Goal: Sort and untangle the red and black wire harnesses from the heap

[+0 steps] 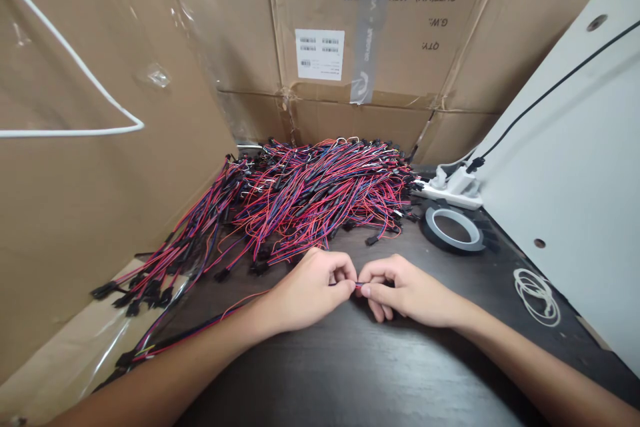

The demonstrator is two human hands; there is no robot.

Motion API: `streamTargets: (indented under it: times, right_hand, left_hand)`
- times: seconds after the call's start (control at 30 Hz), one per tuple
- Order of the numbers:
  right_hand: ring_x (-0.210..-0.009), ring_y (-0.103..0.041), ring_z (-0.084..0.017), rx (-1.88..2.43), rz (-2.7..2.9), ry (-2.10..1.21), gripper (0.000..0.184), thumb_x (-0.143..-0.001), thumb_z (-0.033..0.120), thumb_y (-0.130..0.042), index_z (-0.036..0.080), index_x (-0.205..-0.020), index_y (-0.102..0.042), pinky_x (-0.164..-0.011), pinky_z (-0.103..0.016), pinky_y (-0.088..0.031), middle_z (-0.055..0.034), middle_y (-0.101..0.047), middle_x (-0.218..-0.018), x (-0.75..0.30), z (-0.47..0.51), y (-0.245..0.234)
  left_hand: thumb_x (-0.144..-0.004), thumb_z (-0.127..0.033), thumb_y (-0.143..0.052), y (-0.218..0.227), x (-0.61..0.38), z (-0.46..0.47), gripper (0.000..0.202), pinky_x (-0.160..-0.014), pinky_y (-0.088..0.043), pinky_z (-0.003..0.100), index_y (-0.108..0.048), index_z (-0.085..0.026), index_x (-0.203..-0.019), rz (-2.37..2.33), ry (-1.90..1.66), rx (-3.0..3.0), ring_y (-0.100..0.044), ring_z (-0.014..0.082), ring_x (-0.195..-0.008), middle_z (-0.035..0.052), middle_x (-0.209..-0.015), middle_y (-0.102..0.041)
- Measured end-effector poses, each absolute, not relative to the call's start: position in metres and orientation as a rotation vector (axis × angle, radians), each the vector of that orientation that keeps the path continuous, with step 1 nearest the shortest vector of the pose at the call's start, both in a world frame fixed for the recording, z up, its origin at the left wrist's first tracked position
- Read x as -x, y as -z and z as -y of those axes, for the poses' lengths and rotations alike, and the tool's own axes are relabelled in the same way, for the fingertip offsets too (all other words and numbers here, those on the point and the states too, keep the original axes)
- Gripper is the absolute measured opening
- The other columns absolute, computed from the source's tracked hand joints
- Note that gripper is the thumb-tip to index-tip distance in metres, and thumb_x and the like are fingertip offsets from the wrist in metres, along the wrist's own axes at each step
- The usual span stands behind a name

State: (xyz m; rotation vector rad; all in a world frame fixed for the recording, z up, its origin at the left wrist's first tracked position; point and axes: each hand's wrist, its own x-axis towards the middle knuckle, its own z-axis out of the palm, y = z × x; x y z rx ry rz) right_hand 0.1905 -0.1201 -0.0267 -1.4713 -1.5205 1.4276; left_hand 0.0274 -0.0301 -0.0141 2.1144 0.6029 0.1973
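Between my two hands runs a short visible stretch of a wire harness (359,285), with red and dark blue strands. My left hand (315,290) pinches it between thumb and forefinger. Close beside it, my right hand (400,290) grips the same wires with thumb and fingertips. More red, blue and orange wires (220,320) trail out past my left forearm toward black connectors (127,359) at the lower left. Just beyond my hands lies a large heap of similar wire harnesses (320,197) with black plugs.
A roll of black tape (431,233) lies to the right, near a white power strip (450,195) with plugs in it. A coil of pale cord (535,300) sits by the white panel (575,147). Cardboard boxes (240,20) wall the back and left.
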Motion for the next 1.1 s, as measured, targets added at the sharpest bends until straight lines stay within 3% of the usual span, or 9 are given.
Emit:
streamTargets:
  times: [1.1]
  right_hand:
    - [-0.045,-0.046,-0.007,1.473,1.555,-1.403,0.02,-0.086,0.026,-0.049,0.013,-0.072,-0.055,-0.048,-0.019,-0.036,-0.0007,-0.059,-0.056,-0.1912,0.1213,0.0273]
  left_hand:
    - [-0.078,-0.014,-0.048,0.0151,-0.0264,0.0301,0.011,-0.053,-0.036,0.018,-0.058,-0.013,-0.074,-0.592,-0.171,-2.097,-0.048,0.0061,-0.05,-0.0028,-0.059,-0.057]
